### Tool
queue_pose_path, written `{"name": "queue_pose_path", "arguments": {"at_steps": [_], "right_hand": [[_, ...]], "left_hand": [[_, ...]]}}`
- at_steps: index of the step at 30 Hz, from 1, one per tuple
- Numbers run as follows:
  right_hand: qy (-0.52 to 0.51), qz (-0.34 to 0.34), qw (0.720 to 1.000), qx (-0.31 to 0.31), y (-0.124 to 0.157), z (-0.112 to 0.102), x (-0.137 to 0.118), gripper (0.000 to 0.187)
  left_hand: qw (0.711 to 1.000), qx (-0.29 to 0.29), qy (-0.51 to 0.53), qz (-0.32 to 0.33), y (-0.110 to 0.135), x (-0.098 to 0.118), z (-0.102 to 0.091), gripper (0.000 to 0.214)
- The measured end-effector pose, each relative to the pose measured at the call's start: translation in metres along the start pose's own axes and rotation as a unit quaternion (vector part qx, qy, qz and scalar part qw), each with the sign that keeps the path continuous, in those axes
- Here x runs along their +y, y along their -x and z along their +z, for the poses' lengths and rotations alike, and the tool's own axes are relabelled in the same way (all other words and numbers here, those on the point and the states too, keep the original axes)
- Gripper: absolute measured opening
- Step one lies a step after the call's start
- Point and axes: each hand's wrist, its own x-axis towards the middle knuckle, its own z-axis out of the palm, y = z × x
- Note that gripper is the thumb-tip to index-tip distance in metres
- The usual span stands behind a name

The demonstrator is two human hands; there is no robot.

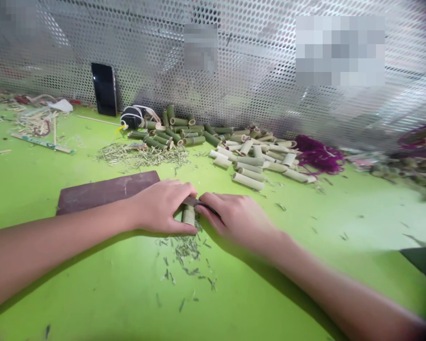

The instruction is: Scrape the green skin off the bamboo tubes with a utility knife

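Head view: pale scraped bamboo tube (pixel 188 216), long axis pointing at the person, grasped in the left hand (pixel 161 207); right hand (pixel 237 222) clenches a knife (pixel 199 202).

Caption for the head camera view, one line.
Left hand holds a bamboo tube, right hand holds a knife against it.

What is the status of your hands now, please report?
Left hand gripping bamboo tube. Right hand holding knife, blade at tube's top. Green shavings below hands.
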Motion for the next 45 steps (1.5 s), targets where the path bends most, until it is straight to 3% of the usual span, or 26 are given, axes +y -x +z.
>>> {"name": "queue_pose_path", "arguments": {"at_steps": [8, 16, 27, 30, 35, 38, 45], "right_hand": [[0.007, -0.001, 1.0, 0.01, 0.0, -0.002, -0.005, 0.033], [-0.066, -0.005, 0.997, -0.047, -0.005, -0.003, 0.008, 0.029], [-0.186, -0.031, 0.969, -0.159, -0.002, -0.014, 0.023, 0.045], [-0.172, -0.016, 0.977, -0.126, 0.004, -0.009, 0.025, 0.045], [-0.048, 0.051, 0.996, -0.056, 0.002, 0.0, 0.017, 0.038], [-0.015, 0.048, 0.998, -0.046, -0.004, 0.002, 0.009, 0.034], [-0.042, 0.022, 0.998, -0.05, -0.003, 0.0, 0.003, 0.028]], "left_hand": [[1.0, 0.004, 0.002, 0.001, 0.0, 0.0, -0.001, 0.057], [0.999, 0.001, -0.035, 0.032, -0.001, -0.005, 0.0, 0.053], [0.998, -0.009, -0.015, 0.064, 0.0, -0.006, 0.003, 0.043], [0.999, -0.008, -0.001, 0.04, 0.001, -0.004, 0.002, 0.049], [1.0, -0.001, -0.011, 0.026, 0.0, -0.002, 0.001, 0.068], [0.999, 0.006, -0.024, 0.031, 0.0, -0.001, 0.0, 0.062], [0.997, 0.004, -0.064, 0.036, 0.001, 0.001, 0.0, 0.047]]}}
